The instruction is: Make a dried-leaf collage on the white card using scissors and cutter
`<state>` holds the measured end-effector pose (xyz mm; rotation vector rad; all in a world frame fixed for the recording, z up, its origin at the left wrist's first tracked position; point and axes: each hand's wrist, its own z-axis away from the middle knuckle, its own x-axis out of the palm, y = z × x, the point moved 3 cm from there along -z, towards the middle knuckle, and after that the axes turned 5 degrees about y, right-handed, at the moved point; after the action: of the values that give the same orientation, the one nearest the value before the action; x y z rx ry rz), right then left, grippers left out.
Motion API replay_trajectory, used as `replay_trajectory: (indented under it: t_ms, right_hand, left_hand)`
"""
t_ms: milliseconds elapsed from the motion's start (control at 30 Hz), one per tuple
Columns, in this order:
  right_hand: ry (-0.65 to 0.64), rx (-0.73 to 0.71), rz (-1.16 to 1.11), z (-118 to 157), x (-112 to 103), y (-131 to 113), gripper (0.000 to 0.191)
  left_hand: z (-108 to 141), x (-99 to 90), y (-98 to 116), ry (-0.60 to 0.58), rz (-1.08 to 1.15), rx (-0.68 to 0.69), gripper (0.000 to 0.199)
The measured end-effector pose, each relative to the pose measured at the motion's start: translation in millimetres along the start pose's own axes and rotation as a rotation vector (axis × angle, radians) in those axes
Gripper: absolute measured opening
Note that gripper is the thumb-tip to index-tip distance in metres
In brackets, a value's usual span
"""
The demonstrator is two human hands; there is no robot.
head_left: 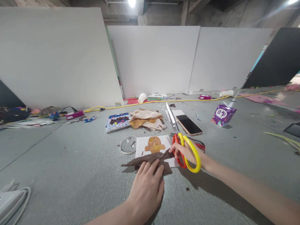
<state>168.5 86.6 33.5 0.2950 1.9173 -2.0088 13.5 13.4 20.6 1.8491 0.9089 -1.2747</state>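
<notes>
My left hand (147, 187) lies palm down, fingers extended over a crumpled strip of dark brown paper (142, 159). Large scissors (173, 122), with one red and one yellow handle, are in my right hand (187, 153); the blades point away from me, slightly apart. The right fingertips touch the right end of the brown paper. Underneath is a white sheet (142, 142) bearing a tan paper shape (154, 145) like a hat. Another red-and-black handled tool (200, 145) is partly hidden behind my right hand.
A wire-like ring (122, 149) lies left of the sheet. Beyond are a patterned box with dark bits (117, 122), crumpled tan paper (145, 118), a phone (188, 125) and a purple drink carton (223, 115). A yellow cable (150, 101) runs before white panels (154, 59).
</notes>
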Motion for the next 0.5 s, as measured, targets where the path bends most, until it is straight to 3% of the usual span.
replay_trajectory:
  t_ms: [233,500]
  right_hand:
    - [0.003,-0.038,0.037,-0.4,-0.1,1.9,0.021]
    - [0.008,-0.029,0.035,-0.5,0.6,2.3,0.021]
  left_hand:
    - [-0.3,1.8,0.5,0.008,-0.018,-0.013,0.04]
    - [-4.8,-1.8,-3.1,0.008,0.008,0.004,0.026]
